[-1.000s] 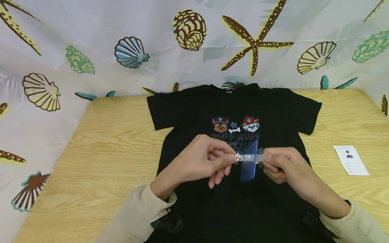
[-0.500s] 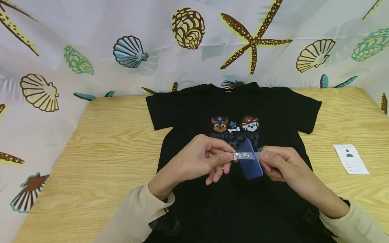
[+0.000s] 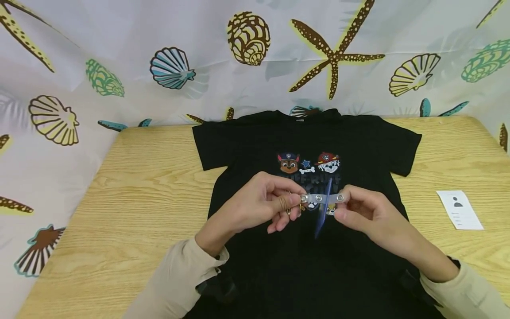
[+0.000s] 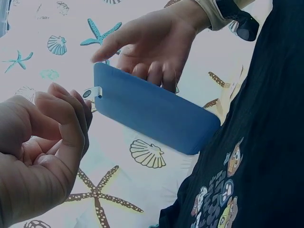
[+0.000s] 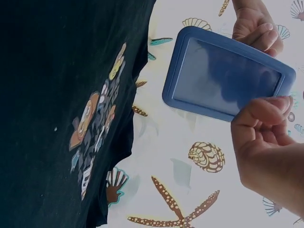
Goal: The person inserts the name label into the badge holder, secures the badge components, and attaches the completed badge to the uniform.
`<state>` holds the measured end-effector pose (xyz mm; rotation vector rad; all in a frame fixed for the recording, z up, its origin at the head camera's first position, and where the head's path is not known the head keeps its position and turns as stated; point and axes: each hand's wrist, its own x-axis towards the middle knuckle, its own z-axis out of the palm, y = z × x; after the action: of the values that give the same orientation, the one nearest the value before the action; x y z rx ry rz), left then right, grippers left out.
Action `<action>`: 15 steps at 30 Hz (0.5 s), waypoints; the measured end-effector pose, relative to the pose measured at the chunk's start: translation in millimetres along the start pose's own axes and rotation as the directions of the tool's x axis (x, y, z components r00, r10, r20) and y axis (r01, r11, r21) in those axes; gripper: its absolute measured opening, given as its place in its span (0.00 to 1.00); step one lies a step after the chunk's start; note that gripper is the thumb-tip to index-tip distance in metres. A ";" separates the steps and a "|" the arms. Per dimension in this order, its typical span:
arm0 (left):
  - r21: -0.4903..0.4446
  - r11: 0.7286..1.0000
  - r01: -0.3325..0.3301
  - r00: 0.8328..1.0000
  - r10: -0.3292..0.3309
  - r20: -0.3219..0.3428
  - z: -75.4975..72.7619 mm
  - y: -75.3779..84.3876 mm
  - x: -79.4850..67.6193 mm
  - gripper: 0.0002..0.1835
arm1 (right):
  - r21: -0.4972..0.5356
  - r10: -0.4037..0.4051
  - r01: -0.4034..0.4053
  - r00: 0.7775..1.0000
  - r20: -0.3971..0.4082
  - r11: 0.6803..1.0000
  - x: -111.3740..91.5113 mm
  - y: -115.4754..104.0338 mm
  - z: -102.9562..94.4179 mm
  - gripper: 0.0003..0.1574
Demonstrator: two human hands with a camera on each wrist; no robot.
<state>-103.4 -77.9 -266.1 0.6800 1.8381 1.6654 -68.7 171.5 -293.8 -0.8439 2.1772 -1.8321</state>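
A blue-framed badge holder [image 5: 228, 71] with a clear window hangs edge-on in the head view, a clear snap strap [image 3: 318, 198] running through it. My left hand [image 3: 259, 204] pinches the strap's left end, where a gold-coloured metal clip shows among the fingers. My right hand [image 3: 376, 215] has its curled index finger at the strap's right end; its thumb sits lower, below the exposed snap. In the left wrist view the back of the badge holder [image 4: 154, 109] lies between both hands. Beneath them a black T-shirt [image 3: 255, 150] with printed cartoon dogs is spread out.
A white paper card [image 3: 460, 210] with a person icon lies on the wooden table [image 3: 151, 190], right of the shirt. Behind the table hangs a white cloth [image 3: 215, 26] printed with shells and starfish.
The badge holder has swung about the strap and turned edge-on. My right thumb has moved down off the strap's end, uncovering a snap. Both hands have risen slightly.
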 end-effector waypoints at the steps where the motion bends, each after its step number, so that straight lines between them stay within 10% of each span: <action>1: -0.001 1.000 0.005 1.000 -0.005 -0.001 -0.5 -0.1 0.1 0.10 | -0.003 -0.011 0.011 1.000 -0.005 1.000 0.2 0.8 -0.1 0.08; 15: -0.011 1.000 0.000 1.000 0.000 -0.012 -3.3 2.1 -0.4 0.10 | -0.176 0.037 -0.043 0.999 -0.034 0.983 3.1 7.7 0.9 0.52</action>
<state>-105.4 -80.3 -263.7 0.6672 1.8354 1.6819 -73.2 169.8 -300.6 -0.8026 2.3863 -1.6626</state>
